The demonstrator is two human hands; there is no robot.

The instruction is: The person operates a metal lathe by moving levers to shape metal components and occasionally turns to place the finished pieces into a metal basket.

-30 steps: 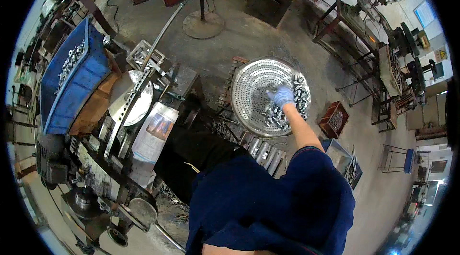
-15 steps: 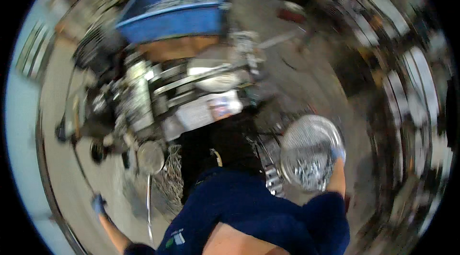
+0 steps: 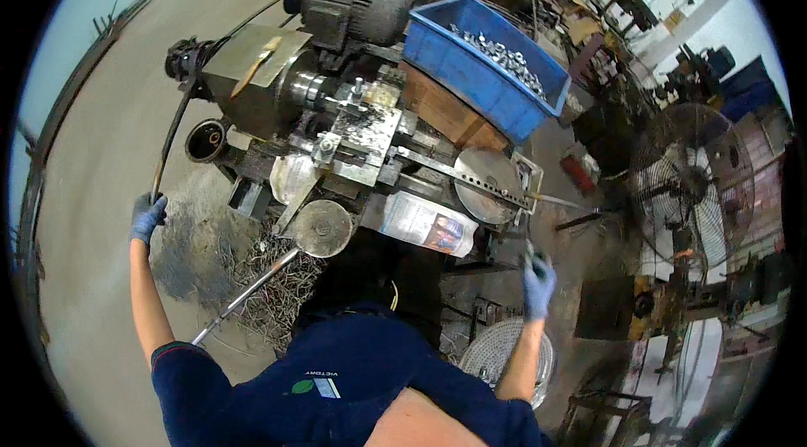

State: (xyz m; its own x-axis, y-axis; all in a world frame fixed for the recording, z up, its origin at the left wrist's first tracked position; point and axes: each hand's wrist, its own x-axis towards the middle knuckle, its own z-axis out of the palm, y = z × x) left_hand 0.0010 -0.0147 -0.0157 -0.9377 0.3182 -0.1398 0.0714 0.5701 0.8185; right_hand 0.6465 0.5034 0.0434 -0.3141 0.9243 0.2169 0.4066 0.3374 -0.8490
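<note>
Blue-gloved left hand has its grip closed around the lower end of the long dark curved steel lever, which rises from the grip to the grey metal lathe-type machine ahead. Blue-gloved right hand has its grip closed on a small dark metal part; what kind of part it is cannot be told. This hand hovers just below the thin steel rod that juts from the round perforated steel disc.

For good control, judged from this posture: keep the lever grip firm and low on the bar, and keep the right hand clear of the disc face while the part is presented.

Count: two gloved hands, one lever, one machine, one electric motor beyond the left grip, one blue plastic bin heaped with many small bright metal parts, one round wire basket below the right grip, one standing fan to its right.
</note>
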